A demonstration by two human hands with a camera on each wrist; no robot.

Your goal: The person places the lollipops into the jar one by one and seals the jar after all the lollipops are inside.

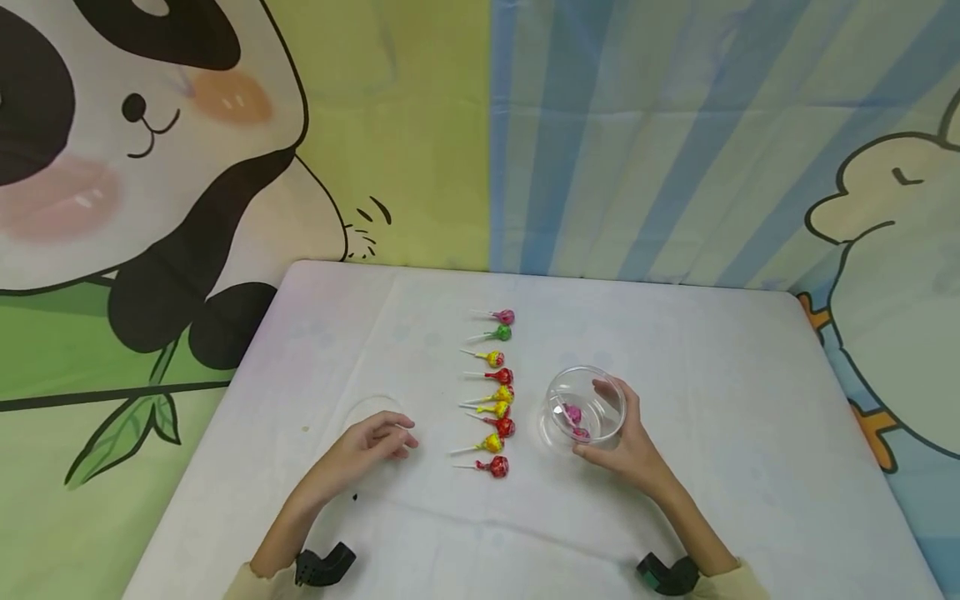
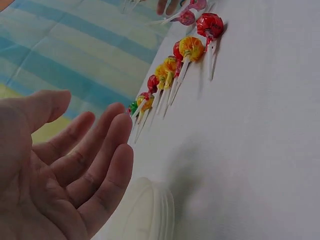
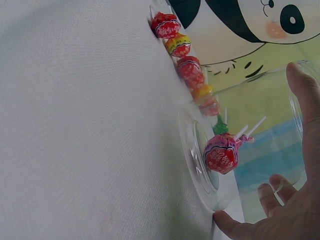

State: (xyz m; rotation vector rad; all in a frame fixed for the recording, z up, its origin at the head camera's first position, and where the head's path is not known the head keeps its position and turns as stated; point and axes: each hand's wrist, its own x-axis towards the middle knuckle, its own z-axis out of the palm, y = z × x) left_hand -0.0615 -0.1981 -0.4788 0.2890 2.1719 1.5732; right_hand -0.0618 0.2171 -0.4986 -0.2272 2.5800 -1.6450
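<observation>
My right hand (image 1: 626, 437) grips a clear jar (image 1: 588, 375) from its right side, thumb and fingers spread round the wall. Inside the jar lie pink-wrapped lollipops (image 3: 221, 154), their white sticks pointing up in the right wrist view. A row of several wrapped lollipops (image 1: 498, 468) in red, yellow, green and pink runs away from me to the left of the jar, sticks pointing left. Left of that row, my left hand (image 1: 375, 443) hovers with loosely bent fingers, holding nothing. A translucent round lid (image 2: 145, 210) lies beneath it, partly hidden by the hand in the left wrist view.
Everything rests on a white-covered table (image 1: 735, 375). Behind it hangs a printed backdrop (image 1: 420, 150) with a panda and stripes. A tiny dark speck (image 1: 355, 497) lies on the cloth near the left wrist. Each wrist wears a black camera (image 1: 325, 565).
</observation>
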